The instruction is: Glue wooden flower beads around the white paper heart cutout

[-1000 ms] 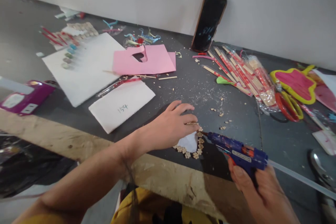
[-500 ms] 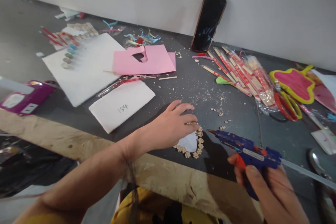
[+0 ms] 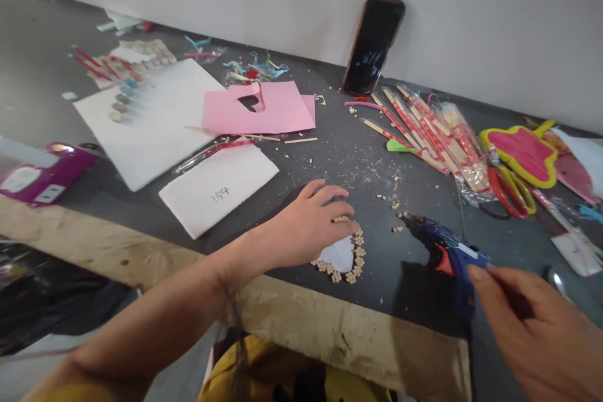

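Observation:
My left hand (image 3: 313, 226) rests over the upper left of a small white paper piece (image 3: 340, 255) edged with pale beads (image 3: 358, 254); its fingers are apart and curved over the rim. At the right, my right hand (image 3: 522, 301) grips the back end of a blue glue gun (image 3: 456, 251) with an orange trigger. The gun's tip points left, beside a few loose beads (image 3: 397, 228) on the dark table.
A phone (image 3: 374, 44) leans on the wall. Wrapped sticks (image 3: 424, 132) and scissors (image 3: 511, 191) lie at the right. Left of centre are pink paper (image 3: 282, 107), a white block (image 3: 219, 188), a white sheet (image 3: 151, 125) and a purple object (image 3: 51, 173).
My right hand has moved right with the glue gun, and the gun's tip has swung away from the beaded piece. My left hand has hardly moved.

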`<action>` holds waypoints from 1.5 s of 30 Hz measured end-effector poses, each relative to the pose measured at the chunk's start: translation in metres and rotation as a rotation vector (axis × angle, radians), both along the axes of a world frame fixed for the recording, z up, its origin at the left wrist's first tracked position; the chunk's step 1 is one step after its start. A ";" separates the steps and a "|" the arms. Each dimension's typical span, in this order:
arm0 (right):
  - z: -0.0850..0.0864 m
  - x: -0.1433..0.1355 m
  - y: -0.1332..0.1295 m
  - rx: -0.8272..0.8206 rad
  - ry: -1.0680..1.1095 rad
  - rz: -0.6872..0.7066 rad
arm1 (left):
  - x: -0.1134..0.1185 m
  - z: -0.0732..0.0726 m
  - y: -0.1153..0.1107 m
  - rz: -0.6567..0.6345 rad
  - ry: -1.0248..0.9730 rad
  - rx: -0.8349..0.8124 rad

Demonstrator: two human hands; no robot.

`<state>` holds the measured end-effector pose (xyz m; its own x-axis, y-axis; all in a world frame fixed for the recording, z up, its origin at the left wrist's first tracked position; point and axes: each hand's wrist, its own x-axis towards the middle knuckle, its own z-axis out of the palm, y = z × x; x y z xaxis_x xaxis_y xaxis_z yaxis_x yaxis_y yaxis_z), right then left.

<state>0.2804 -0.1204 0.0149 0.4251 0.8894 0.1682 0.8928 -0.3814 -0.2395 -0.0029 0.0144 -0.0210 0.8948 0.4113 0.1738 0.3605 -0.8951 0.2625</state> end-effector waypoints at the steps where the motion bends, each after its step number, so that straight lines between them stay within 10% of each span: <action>1: 0.001 -0.016 0.004 0.002 0.001 0.070 | 0.000 -0.001 0.000 0.001 0.000 0.001; 8: -0.027 -0.095 0.038 0.097 -0.109 0.421 | 0.002 -0.001 -0.002 0.007 0.000 0.041; 45: -0.034 -0.105 0.050 0.009 -0.088 0.383 | 0.002 0.003 -0.003 0.024 0.000 0.060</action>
